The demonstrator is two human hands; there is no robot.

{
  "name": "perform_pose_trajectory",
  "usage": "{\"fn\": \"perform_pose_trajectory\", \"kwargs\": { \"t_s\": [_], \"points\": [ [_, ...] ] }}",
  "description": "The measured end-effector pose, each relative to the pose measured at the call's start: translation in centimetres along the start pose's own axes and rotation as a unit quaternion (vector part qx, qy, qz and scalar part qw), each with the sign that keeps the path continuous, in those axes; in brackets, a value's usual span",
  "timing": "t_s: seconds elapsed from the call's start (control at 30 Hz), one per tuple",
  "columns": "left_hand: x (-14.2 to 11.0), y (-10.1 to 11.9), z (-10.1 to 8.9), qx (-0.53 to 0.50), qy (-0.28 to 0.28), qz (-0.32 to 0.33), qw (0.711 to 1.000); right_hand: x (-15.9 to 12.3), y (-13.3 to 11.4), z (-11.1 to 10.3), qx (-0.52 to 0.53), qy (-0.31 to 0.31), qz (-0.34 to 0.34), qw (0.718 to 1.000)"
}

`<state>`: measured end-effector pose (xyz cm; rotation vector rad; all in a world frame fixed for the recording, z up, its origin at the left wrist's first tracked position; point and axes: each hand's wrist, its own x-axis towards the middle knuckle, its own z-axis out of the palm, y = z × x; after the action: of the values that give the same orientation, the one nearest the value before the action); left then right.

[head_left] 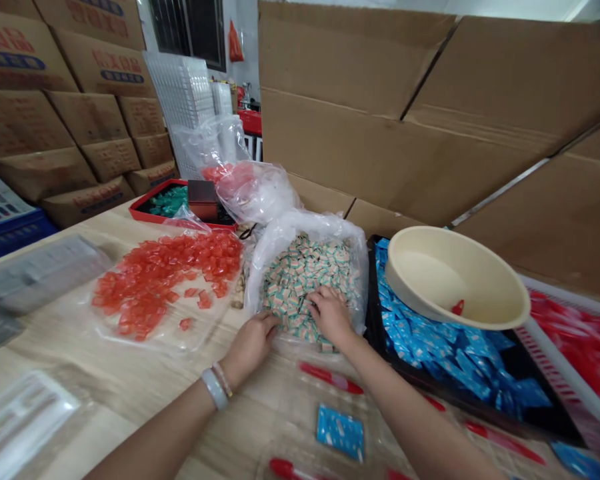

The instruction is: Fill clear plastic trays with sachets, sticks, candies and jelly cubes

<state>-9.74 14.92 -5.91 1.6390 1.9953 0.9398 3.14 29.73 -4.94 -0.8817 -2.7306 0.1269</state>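
A clear plastic bag (255, 290) stands with its mouth spread wide, full of small square packets (305, 267) in beige and green. My right hand (330, 312) reaches over the near part of the pile, its fingers apart and touching the packets. At the bag's near left edge is my left hand (260, 333), fingers drawn together with the tips against the packets; anything pinched there is hidden. Below my right forearm, a blue packet (340, 431) and a red stick-shaped packet (330, 377) lie in a clear plastic tray.
Red translucent packets (165, 273) spread over plastic at left. A cream basin (445, 273) rests over a black tray of blue packets (430, 347) at right. Behind are a red-rimmed tray (140, 208) with green packets and tall cardboard (355, 127). Clear trays (45, 267) lie at far left.
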Motion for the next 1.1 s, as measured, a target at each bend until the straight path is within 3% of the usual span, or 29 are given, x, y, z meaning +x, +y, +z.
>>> {"fn": "perform_pose_trajectory", "kwargs": {
  "t_s": [0.33, 0.8, 1.0, 1.1],
  "points": [
    [-0.2, 0.1, -0.3, -0.081, -0.003, 0.028, 0.996, -2.7, -1.5, -0.6, 0.122, -0.036, -0.06, 0.99],
    [1.0, 1.1, 0.8, -0.059, -0.059, 0.065, 0.994, -3.0, -2.1, 0.7, 0.15, -0.03, -0.016, 0.988],
    [0.6, 0.5, -0.2, -0.027, 0.022, 0.011, 0.999, -3.3, -1.0, 0.4, 0.26, 0.029, 0.015, 0.965],
    [1.0, 0.2, -0.8, -0.022, 0.033, -0.015, 0.999, -3.2, -1.1, 0.4, 0.277, -0.003, 0.026, 0.961]
  ]
}}
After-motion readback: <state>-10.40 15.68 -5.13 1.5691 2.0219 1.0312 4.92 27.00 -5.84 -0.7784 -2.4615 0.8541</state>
